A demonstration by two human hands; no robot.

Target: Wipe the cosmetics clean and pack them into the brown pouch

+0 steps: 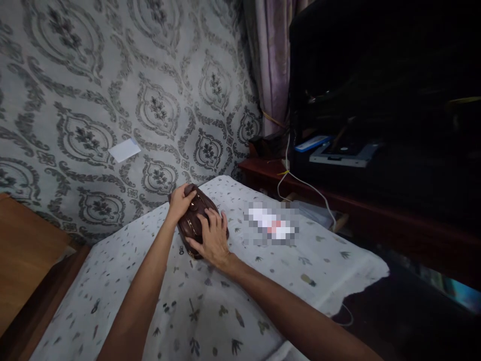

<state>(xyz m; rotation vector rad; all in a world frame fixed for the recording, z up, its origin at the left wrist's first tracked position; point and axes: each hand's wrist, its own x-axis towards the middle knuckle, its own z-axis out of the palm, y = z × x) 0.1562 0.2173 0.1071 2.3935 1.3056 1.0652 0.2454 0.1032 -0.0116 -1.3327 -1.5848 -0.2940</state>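
Note:
A dark brown leather-look bag (pixel 193 225) with metal zips lies on the white patterned cloth (pixel 203 321). My left hand (pixel 181 202) is closed around the bag's far end, thumb over the top. Across the near part of the bag rests my right hand (pixel 215 238), its fingers spread and touching the side with the zips. Beneath my right palm, part of the bag is hidden. What the bag holds inside cannot be seen.
A blurred white and pink item (pixel 271 223) lies right of the bag. Further right stands a dark red shelf (pixel 270 175) with a white cable (pixel 306 183) hanging from it. A wooden board (pixel 28 250) is at left. Patterned wallpaper (pixel 158 108) covers the wall behind.

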